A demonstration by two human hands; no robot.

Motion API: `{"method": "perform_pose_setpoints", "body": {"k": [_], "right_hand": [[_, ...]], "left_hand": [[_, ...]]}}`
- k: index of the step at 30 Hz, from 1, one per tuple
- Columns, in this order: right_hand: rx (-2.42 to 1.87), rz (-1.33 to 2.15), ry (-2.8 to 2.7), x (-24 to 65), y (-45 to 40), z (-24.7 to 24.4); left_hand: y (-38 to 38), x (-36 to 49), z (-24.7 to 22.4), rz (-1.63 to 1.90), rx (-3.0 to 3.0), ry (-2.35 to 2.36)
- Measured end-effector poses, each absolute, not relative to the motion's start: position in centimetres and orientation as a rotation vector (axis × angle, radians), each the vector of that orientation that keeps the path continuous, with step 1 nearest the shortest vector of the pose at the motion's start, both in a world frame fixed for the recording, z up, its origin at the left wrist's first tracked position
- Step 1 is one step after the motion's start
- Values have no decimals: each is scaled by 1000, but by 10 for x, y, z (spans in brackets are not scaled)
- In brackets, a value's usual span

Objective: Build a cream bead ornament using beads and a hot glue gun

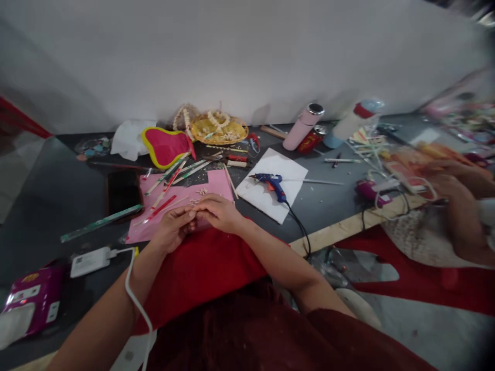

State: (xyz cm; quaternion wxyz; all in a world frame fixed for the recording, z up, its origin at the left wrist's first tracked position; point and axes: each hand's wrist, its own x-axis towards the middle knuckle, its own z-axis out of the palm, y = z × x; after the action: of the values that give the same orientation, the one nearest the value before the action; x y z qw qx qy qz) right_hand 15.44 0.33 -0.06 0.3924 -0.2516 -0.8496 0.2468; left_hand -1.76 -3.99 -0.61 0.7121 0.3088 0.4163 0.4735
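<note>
My left hand [175,226] and my right hand [217,210] meet over the front edge of a pink sheet [136,233]. The fingers of both are pinched together at the tips; whatever is between them is too small to make out. Small pale pieces [201,191] lie on the sheet just beyond my fingers. Wrapped sticks [167,184] are spread over the sheet to the left. A blue glue gun [275,185] rests on a white pad [266,205] to the right of my right hand.
A phone [122,191], power bank [90,262] and purple pack [36,296] are at left. Behind stand a yellow basket [219,131], pink flask [303,127] and red can [312,139]. Another person's hands [448,175] are at right. A white cable [133,293] crosses my left forearm.
</note>
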Motion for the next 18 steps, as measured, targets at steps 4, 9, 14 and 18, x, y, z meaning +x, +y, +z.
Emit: {"method": "perform_pose_setpoints", "body": {"k": [4, 9, 14, 18], "right_hand": [[-640, 613, -2182, 156, 6, -3], [-652, 546, -2180, 156, 6, -4], [-661, 492, -2144, 155, 4, -5], [-708, 534, -2156, 154, 3, -5]], "left_hand": [[-39, -17, -5, 1062, 677, 937], [-39, -15, -4, 1050, 696, 948], [-41, -14, -1, 1061, 673, 952], [-42, -14, -2, 1078, 671, 961]]}}
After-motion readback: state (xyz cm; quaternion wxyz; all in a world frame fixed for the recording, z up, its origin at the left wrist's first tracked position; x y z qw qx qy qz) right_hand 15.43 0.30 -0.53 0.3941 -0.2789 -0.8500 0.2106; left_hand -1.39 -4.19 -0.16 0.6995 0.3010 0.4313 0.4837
